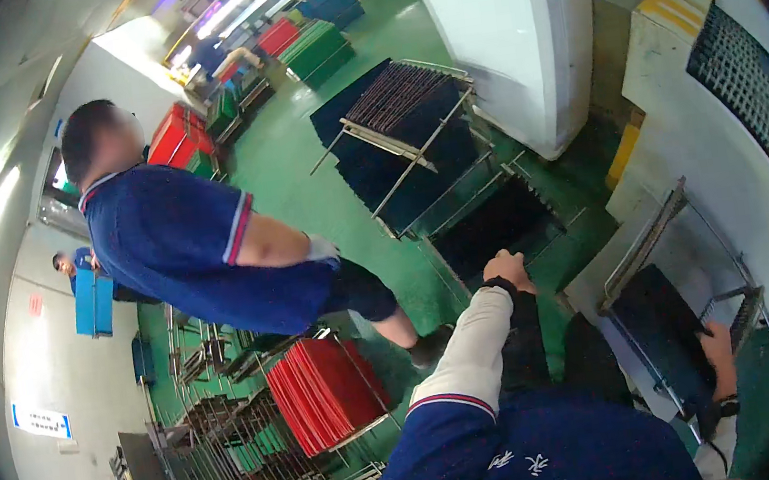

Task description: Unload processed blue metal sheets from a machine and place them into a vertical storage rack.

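Observation:
My left arm, in a white sleeve, reaches forward. My left hand [508, 271] is curled closed by the near edge of a low rack of black panels [499, 231]; whether anything is inside its fingers is hidden. Down at the right, my right hand [722, 360] grips the side edge of a black panel [659, 326]. That panel sits tilted in a metal wire rack [635, 248] with toothed rails, beside a white machine. Whether more panels lie behind it cannot be seen.
A co-worker [182, 236] in a blue shirt stands close at my left. Behind are racks with red panels [326, 391] and bare metal racks [238, 450]. More stacked black panels [401, 142] stand ahead, beside a white pillar [513, 32]. Another person [70, 262] holds a blue bin [95, 304].

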Demonstrator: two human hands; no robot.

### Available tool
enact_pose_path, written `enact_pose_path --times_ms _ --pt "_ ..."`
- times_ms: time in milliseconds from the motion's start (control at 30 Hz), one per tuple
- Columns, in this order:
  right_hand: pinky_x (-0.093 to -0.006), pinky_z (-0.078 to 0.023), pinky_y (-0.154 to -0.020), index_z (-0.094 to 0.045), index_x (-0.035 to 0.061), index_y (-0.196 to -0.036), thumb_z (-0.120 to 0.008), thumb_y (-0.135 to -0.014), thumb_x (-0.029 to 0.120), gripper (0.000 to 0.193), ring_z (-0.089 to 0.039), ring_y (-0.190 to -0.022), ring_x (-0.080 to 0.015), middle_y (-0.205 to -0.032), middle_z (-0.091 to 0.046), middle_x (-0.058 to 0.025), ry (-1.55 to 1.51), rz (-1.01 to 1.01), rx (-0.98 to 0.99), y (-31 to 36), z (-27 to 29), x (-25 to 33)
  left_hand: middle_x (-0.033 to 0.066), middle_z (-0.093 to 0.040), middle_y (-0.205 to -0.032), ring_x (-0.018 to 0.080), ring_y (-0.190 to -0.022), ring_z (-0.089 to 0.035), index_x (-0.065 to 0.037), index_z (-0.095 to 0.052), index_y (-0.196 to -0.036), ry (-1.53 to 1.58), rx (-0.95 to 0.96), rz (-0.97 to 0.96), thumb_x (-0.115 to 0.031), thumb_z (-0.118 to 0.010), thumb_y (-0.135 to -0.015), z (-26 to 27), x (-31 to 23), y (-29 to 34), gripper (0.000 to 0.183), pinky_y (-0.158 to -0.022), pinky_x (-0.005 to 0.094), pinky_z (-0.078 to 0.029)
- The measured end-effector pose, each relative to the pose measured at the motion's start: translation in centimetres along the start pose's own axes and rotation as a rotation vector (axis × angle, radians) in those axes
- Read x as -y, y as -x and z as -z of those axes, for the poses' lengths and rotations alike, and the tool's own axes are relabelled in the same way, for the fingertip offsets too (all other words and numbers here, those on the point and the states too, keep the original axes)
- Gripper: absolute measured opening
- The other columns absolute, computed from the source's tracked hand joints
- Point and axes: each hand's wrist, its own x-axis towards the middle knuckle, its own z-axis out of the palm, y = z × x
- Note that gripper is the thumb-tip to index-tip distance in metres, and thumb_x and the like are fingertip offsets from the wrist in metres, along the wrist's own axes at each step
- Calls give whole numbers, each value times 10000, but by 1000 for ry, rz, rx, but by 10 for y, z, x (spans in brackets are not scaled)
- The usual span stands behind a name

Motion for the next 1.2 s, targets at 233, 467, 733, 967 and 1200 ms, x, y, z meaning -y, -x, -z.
enact_pose_path --times_ms 233,467,733,967,1200 --pt "-486 -425 -607 -644 -58 -769 -733 -779 295 364 -611 -688 -449 -730 -592 -293 121 151 -133 10 8 14 265 -487 -1321 461 -1110 -630 -124 -493 -1416 -37 -48 -70 -677 -866 -544 -2 2 20 1098 -902 499 -559" --pt "-504 -453 -738 -672 -19 -899 -763 -749 307 370 -608 -835 -453 -841 -631 -255 154 97 -81 41 87 78 336 -303 -1525 533 -1153 -585 -205 -406 -1523 80 -215 -183 -631 -891 -528 -17 14 54 1186 -947 518 -535" --pt "-476 -458 -815 -686 -3 -928 -756 -769 318 365 -589 -916 -432 -895 -651 -227 47 312 -455 94 206 126 290 -342 -1471 528 -1177 -573 -193 -375 -1539 59 -199 -207 -597 -888 -564 -12 12 58 1173 -964 520 -529" --pt "-349 -520 -790 -732 18 -1027 -767 -878 262 288 -661 -889 -182 -971 -718 -53 -998 -29 -649 91 266 53 297 -343 -1466 456 -1193 -599 -161 -309 -1569 3 3 -112 -630 -913 -508 5 -5 43 1308 -979 469 -535" --pt "-343 -544 -809 -628 50 -1179 -744 -881 217 361 -648 -904 -250 -1123 -666 -104 -1665 -60 -671 11 261 -63 316 -348 -1451 466 -1164 -612 -164 -308 -1566 -32 11 -141 -666 -900 -506 0 -4 36 1314 -955 462 -548"
